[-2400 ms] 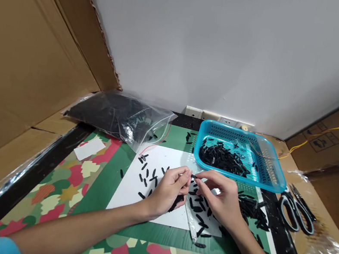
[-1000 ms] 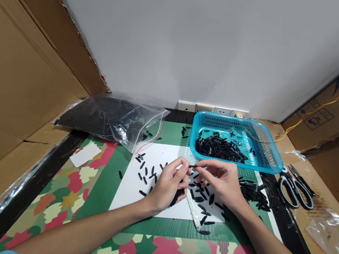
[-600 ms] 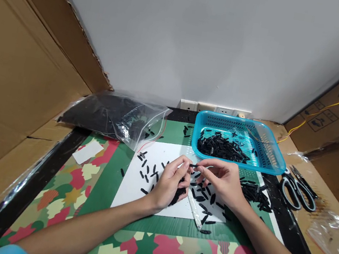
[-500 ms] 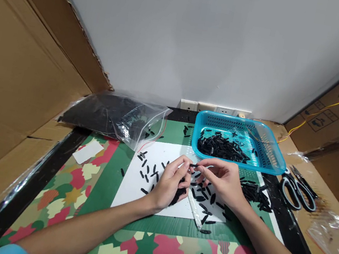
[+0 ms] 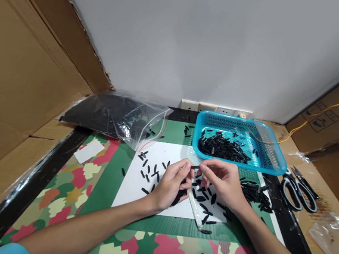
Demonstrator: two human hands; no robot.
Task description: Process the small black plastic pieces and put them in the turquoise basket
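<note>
Pinching one black strip (image 5: 195,167): left hand (image 5: 172,183), right hand (image 5: 224,181), over white paper (image 5: 131,197), grey wall (image 5: 204,41) behind.

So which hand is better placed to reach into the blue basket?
Probably the right hand: it is nearer the blue basket, with its fingertips at one end of a black piece. The left hand sits farther off, curled around a dark clump.

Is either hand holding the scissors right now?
No, the scissors lie off to the right, while a thin black piece sits between the left hand and right hand.
</note>
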